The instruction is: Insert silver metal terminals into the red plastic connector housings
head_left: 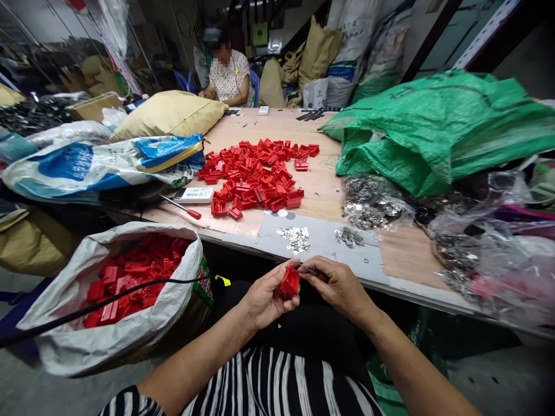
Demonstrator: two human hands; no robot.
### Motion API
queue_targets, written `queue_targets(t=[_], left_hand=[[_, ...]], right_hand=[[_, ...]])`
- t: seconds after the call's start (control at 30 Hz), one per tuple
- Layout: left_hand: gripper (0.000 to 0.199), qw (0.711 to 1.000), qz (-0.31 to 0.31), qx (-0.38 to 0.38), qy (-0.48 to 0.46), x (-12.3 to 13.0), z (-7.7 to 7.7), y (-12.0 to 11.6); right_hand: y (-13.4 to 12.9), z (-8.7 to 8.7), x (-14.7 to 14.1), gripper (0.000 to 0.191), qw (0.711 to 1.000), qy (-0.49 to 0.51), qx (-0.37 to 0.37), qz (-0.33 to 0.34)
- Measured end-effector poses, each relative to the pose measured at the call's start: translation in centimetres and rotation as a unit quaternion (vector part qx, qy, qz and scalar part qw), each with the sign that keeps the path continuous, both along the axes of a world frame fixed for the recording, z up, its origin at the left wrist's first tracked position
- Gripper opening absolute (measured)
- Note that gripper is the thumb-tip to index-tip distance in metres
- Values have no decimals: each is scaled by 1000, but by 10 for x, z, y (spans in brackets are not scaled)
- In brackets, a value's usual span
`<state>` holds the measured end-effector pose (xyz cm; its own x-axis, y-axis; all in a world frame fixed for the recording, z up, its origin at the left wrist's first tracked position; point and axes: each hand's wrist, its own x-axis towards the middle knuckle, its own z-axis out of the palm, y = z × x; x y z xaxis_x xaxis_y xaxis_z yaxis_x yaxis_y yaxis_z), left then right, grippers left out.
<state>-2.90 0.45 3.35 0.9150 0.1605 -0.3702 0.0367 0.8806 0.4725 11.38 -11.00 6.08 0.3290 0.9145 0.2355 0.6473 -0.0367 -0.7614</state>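
Note:
In front of my body, my left hand [267,297] holds a small red plastic part [290,281] between thumb and fingers. Close against its right side, my right hand [332,284] is closed in a pinch on a thin dark item whose tip points at the red part; most of it is hidden by the fingers. Beyond the hands, a pile of small silver metal pieces [295,238] lies on a grey sheet [321,228], with a smaller pile [349,237] to its right. A heap of red parts [260,179] covers the middle of the table.
An open white sack [56,335] of red parts stands at the left, a black cable [143,284] crossing it. A red-handled screwdriver [193,214] lies near the table edge. Green sacking [433,127] and bags of metal pieces [373,202] are right. A person [229,75] sits across.

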Motion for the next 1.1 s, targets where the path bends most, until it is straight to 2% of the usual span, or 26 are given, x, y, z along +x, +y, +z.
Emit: queue_targets(t=[0.27,0.67,0.83,0.93,1.1], left_hand=[[42,1000,-8,-4,10,0,-2,-1],[35,999,-7,-31,-2,0,-10,-1],[35,999,13,-51,15,-1,-8,-1],[36,999,14,-43,27,-1,-5,0],[39,999,1,-15,32,-1,-3,1]], right_hand=[[2,3,-2,14,999,-32,8,15],[5,-3,-4,16,999,-19,-13,37],[3,-1,-2,20,997,30,-53,46],[1,-1,5,25,992,92,-67,57],[2,-8,13,23,981,183,-56,4]])
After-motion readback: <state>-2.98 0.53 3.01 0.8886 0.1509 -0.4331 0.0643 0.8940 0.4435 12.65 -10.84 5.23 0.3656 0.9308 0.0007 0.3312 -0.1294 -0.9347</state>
